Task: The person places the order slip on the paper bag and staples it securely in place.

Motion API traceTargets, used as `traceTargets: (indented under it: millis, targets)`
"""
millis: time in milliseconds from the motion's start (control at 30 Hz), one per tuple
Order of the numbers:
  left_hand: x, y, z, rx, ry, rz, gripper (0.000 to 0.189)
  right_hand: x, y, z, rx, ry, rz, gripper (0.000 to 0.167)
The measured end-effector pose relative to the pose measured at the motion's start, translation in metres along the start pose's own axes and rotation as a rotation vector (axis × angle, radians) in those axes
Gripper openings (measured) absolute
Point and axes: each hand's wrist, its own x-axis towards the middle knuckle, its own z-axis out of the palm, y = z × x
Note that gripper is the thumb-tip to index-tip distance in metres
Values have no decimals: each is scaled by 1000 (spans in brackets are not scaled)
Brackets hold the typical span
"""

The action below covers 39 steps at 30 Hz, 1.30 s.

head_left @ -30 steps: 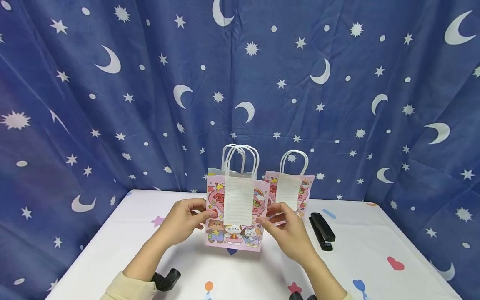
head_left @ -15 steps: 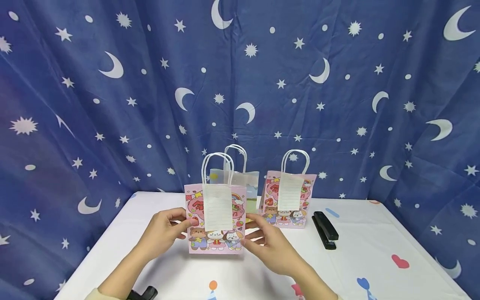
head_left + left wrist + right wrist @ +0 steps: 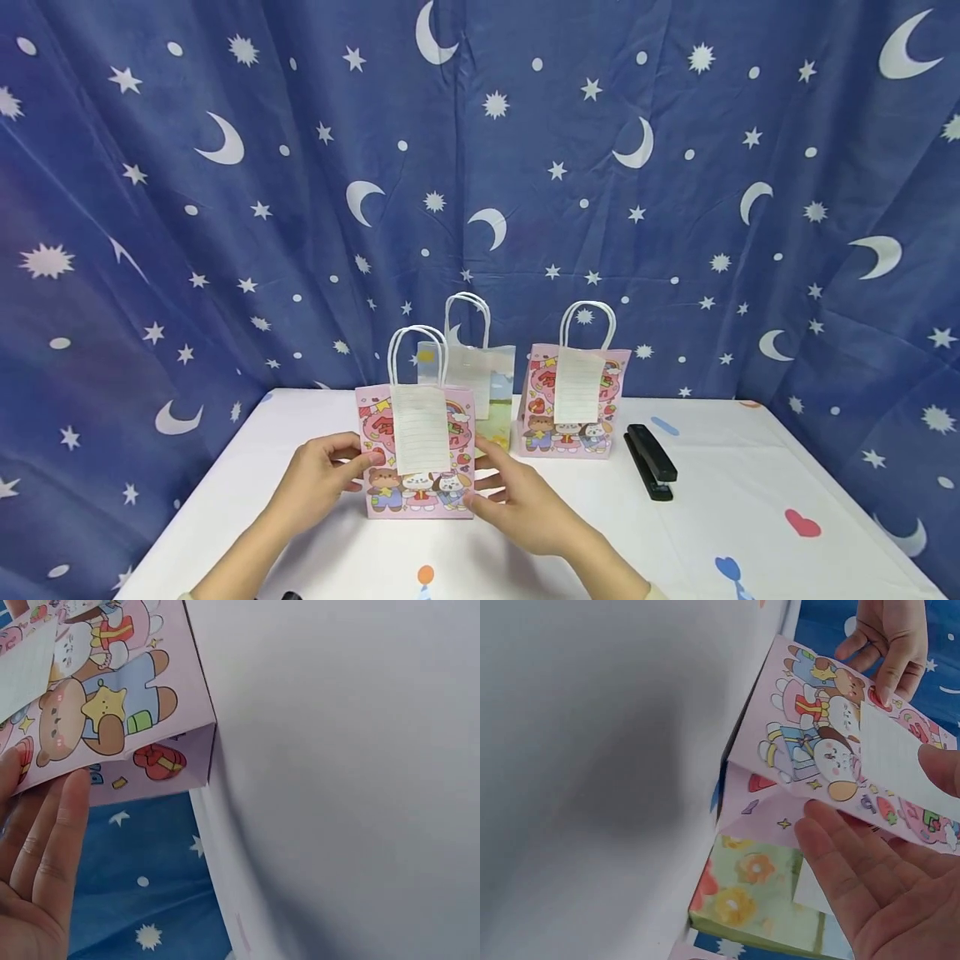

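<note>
A pink paper gift bag [image 3: 417, 496] with cartoon animals stands upright on the white tabletop, left of centre. Its white looped handles rise above a lined white paper panel [image 3: 422, 429] on the front. My left hand [image 3: 318, 479] holds the bag's left edge, thumb on the front and fingers along the side. At the opposite edge, my right hand [image 3: 525, 508] grips with its thumb at the lower front; its fingers [image 3: 855, 874] lie along the side fold in the right wrist view. The bag's back is hidden.
Behind it stands a second gift bag [image 3: 497, 408], pale with a flowery meadow print, partly covered. A matching pink bag [image 3: 570, 442] is farther right. Next to that lies a black stapler [image 3: 650, 461]. A blue star-and-moon curtain [image 3: 480, 167] hangs along the table's back edge.
Both hands have brought the pink bag left and nearer to me, down onto the table. More of the two bags behind now shows.
</note>
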Motion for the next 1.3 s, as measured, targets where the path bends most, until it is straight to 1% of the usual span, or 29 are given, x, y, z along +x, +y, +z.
traceTargets:
  millis: [67,167,300,467,633,867,1000,1133,1200,1300]
  targets:
    - [2,0,3,-5,-16,10,19,-1,0,-2,8,3,9,75]
    - [4,1,6,0,-46,25,17,-3,0,-5,16,6,30,67]
    - [6,3,9,9,-56,31,15,-4,0,-9,21,-4,56,54]
    - [9,2,15,-9,-64,30,12,-1,2,-15,-17,-8,72,50]
    - [13,5,24,-17,-70,25,13,0,6,-19,-27,11,85,48]
    - [14,9,30,-4,-45,34,10,0,10,-18,-14,-15,113,48]
    - [12,10,31,36,-29,33,8,0,11,-20,-33,-35,120,47]
    - [10,10,31,99,-16,11,6,-1,11,-24,-61,-38,140,48]
    - [8,11,29,125,-9,-4,9,-2,12,-26,-61,-33,145,51]
    - [6,14,25,129,-7,-23,17,-4,13,-31,-51,-19,145,58]
